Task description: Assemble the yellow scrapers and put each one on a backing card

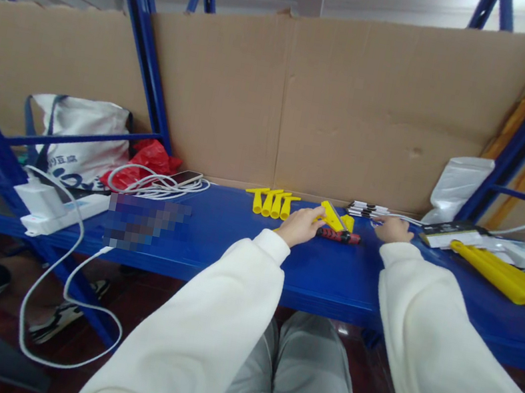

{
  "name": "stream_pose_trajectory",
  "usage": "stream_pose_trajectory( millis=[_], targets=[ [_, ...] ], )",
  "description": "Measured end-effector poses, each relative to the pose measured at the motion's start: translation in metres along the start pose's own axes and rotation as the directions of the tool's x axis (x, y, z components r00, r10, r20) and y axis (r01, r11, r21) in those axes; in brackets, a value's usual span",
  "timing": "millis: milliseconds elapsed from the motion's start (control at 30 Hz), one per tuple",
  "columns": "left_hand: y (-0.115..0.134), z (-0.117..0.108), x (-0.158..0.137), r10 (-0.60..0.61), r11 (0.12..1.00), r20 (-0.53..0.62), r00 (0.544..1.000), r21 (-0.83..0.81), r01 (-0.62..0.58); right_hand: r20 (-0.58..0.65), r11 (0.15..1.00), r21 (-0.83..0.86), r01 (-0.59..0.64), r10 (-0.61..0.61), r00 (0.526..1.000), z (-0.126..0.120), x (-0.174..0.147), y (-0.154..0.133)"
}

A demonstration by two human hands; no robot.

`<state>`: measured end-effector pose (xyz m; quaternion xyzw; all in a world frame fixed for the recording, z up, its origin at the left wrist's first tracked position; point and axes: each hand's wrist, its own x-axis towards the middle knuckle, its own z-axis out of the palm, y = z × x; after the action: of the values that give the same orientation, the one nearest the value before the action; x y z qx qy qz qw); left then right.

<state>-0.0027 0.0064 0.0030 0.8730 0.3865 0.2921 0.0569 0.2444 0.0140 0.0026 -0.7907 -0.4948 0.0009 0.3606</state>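
Note:
My left hand (300, 225) is closed around the handle of a yellow scraper (333, 216), whose wide head points up and to the right. Just under that head, a red and black screwdriver (339, 236) lies on the blue table, with a small yellow piece (348, 223) behind it. Further right, my right hand (394, 231) is at the table with its fingers curled; what they pinch is too small to make out. Near its fingertips lies a stack of small black and white packs (366, 209). Several yellow scrapers (272, 203) stand in a row left of my left hand.
Long yellow handle parts (507, 277) lie at the right, beside a flat box (453, 234). A white power strip (66, 213), coiled cable (158, 183), red bag (150, 160) and cloth bag (82, 138) occupy the left. Cardboard (349, 110) walls the back.

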Motion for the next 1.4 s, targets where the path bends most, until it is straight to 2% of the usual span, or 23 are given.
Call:
stream_pose_trajectory(
  millis=[100,233,467,833,1067,1167,1233,1300,1400],
  targets=[
    [0.002,-0.001,-0.001,-0.010,1.000,0.006,1.000,0.010,0.010,-0.004,0.982,-0.183,-0.035,0.035,0.999,0.007,0.008,0.024],
    [0.005,-0.003,-0.002,-0.028,0.999,0.025,0.999,0.038,0.028,0.047,0.968,-0.250,0.003,0.009,0.999,0.018,0.011,0.037],
    [0.004,0.000,0.000,0.013,1.000,0.032,0.999,-0.007,-0.013,0.095,0.946,-0.322,-0.041,0.076,0.993,0.021,0.005,0.031],
    [0.001,0.003,0.000,0.025,0.997,0.055,0.998,-0.078,-0.021,0.037,0.915,-0.394,0.086,-0.077,0.996,0.020,0.008,0.027],
    [0.002,0.003,0.000,0.022,0.998,0.060,0.998,-0.062,-0.019,0.077,0.933,-0.360,-0.001,0.031,0.997,0.020,0.009,0.018],
    [0.001,0.003,0.001,0.033,0.997,0.059,0.998,-0.071,-0.029,0.057,0.956,-0.292,0.018,-0.002,0.998,0.013,0.006,0.008],
    [0.001,0.004,0.001,0.035,0.996,0.060,0.998,-0.082,-0.031,0.062,0.984,-0.170,0.057,-0.047,0.997,0.009,0.005,-0.001],
    [0.002,0.004,0.001,0.030,0.996,0.064,0.998,-0.086,-0.024,0.093,0.992,0.036,0.122,-0.124,0.988,0.007,0.002,-0.013],
    [0.004,0.002,0.000,0.019,0.997,0.083,0.996,-0.070,-0.013,0.132,0.904,0.376,0.206,-0.272,0.953,0.006,-0.007,-0.030]
  ],
)
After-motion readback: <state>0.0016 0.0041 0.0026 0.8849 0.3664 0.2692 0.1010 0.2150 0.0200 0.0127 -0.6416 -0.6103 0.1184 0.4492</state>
